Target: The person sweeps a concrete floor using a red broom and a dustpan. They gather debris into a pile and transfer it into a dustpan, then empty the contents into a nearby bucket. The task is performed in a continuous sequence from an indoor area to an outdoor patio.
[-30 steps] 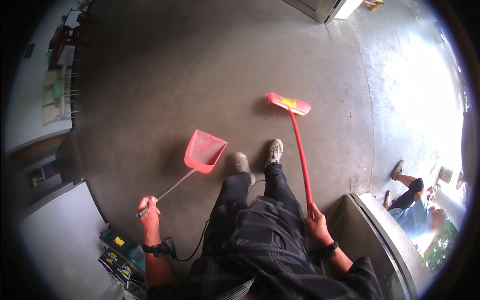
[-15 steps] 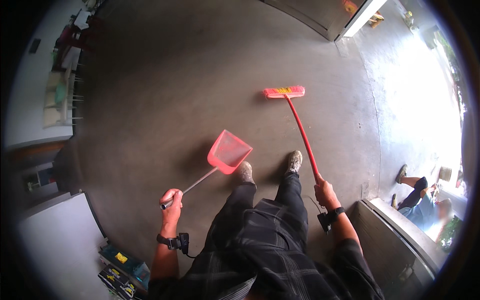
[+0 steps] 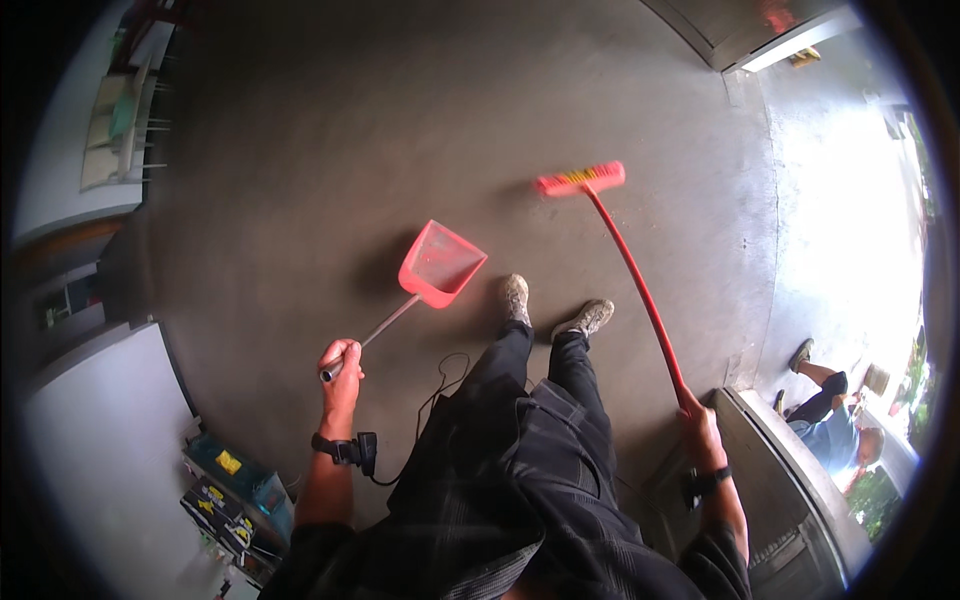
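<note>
1. head view: the left hand (image 3: 340, 365) is wrapped tight around the end of the metal handle of a red dustpan (image 3: 440, 264). the pan hangs just left of the person's shoes (image 3: 553, 308), its open mouth tilted away from them.
2. the right hand (image 3: 700, 425) is closed around the top of the red broom (image 3: 625, 270). its head rests on the concrete floor (image 3: 300, 150), beyond the shoes and a little to their right.
3. progress, as a judgement: the pan is off the floor and apart from the broom head, so no gathering into it is under way. i cannot make out any swept pile near the shoes.
4. containers: the dustpan looks empty, though fine dust would be too small to tell. a stack of boxes (image 3: 235, 495) stands well left of the shoes, near the left elbow, contents unclear.
</note>
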The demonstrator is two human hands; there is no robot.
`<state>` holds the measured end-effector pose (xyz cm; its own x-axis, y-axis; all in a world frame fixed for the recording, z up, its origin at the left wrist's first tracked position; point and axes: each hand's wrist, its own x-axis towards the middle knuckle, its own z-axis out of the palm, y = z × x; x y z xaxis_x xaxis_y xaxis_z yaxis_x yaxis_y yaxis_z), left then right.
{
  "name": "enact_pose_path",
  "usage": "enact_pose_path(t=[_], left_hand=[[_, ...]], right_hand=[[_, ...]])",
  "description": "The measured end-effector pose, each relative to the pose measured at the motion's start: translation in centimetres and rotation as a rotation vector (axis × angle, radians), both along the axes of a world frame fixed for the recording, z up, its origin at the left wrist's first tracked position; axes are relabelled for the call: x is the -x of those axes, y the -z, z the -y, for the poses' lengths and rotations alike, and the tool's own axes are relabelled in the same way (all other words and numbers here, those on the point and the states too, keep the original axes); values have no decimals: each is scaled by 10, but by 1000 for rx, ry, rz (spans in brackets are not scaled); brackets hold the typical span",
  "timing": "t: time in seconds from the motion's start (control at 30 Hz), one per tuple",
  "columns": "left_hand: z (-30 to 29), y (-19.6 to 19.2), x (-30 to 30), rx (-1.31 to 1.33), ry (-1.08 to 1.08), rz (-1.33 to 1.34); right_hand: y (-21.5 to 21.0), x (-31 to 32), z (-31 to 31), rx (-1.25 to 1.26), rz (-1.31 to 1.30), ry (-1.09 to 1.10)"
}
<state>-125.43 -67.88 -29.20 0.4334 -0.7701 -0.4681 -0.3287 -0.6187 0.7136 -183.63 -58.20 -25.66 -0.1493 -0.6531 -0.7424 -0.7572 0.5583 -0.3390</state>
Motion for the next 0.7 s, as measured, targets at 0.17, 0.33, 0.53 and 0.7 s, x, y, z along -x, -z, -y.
enact_pose_path(t=[0.17,0.33,0.53,0.7], left_hand=[[-11,-4,-10,-36,-10,35],[-21,-21,-37,-51,-20,130],[-31,-22,-43,-10,2,121],[-33,-18,-42,-27,42,146]], right_hand=[[93,-52,104,92,141,-230],[155,-99,150,182,102,-360],[138,-22,81,133,17,-410],[63,69,11,-24,-151,-279]])
